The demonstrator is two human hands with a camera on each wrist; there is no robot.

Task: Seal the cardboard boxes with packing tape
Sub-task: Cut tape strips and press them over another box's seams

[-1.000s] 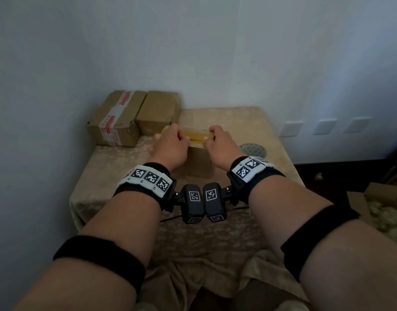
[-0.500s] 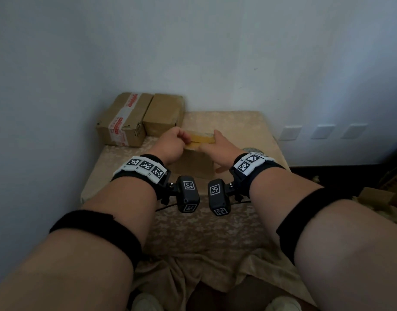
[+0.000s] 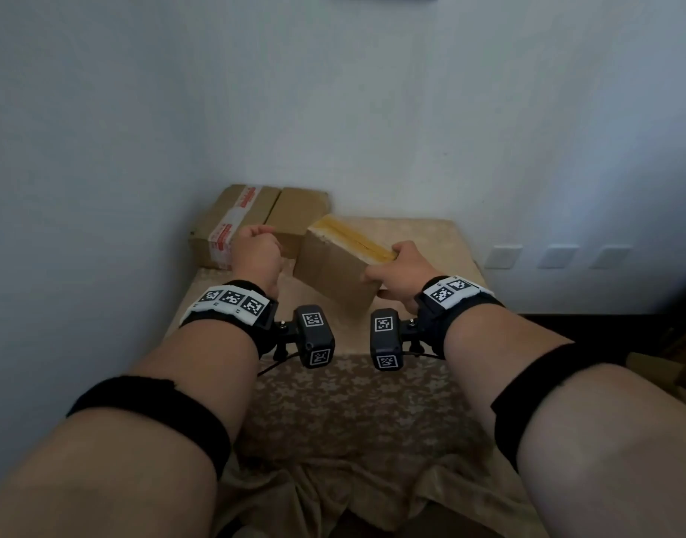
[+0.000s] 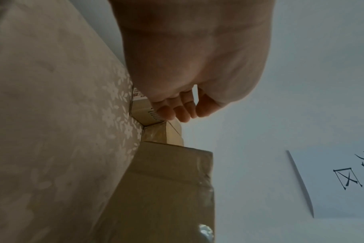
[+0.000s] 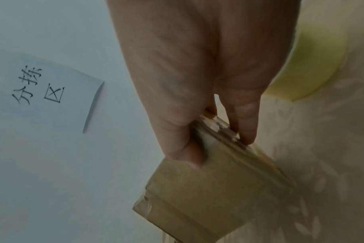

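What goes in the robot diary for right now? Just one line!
right hand: grips taped box, tilted | left hand: curled, holds nothing | two boxes: by wall | tape roll: on table

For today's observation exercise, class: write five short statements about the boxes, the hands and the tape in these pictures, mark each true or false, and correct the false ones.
1. The right hand grips the taped box. True.
2. The left hand also holds that box. False: it is off the box, fingers curled, holding nothing.
3. Two more boxes stand at the table's far left corner. True.
4. Both of those boxes bear red-printed tape. False: only the left one does.
5. The tape roll sits on top of the held box. False: it lies on the table beside the right hand.
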